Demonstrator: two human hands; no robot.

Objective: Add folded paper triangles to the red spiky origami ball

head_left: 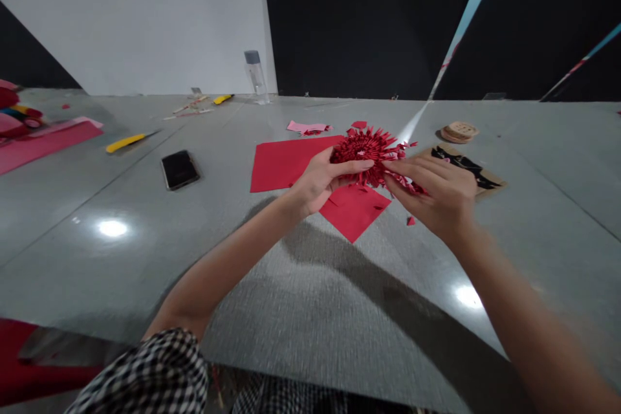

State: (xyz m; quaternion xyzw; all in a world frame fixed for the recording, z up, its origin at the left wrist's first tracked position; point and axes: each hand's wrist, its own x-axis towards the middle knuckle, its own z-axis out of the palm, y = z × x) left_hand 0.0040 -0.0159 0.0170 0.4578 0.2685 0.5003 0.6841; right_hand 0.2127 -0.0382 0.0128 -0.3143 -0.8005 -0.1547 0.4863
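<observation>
A round red paper flower [363,145] with many thin, pointed petals is held above the table. My left hand [323,180] grips it from the left, thumb lying across its front. At its right edge, my right hand [431,187] pinches the petals with thumb and fingertips. Whether a separate small piece sits in that pinch cannot be made out. Beneath the flower lie a red paper sheet [281,162] and a red square of paper [353,217] turned cornerwise. Small red scraps [411,221] are scattered around, some partly hidden by my right hand.
A phone [180,169] and a yellow craft knife [127,142] lie to the left. A clear bottle [257,77] stands by the wall. Pink paper [308,127] lies behind the flower. Right of it are wooden discs [458,131] and a brown sheet with black pieces [490,182].
</observation>
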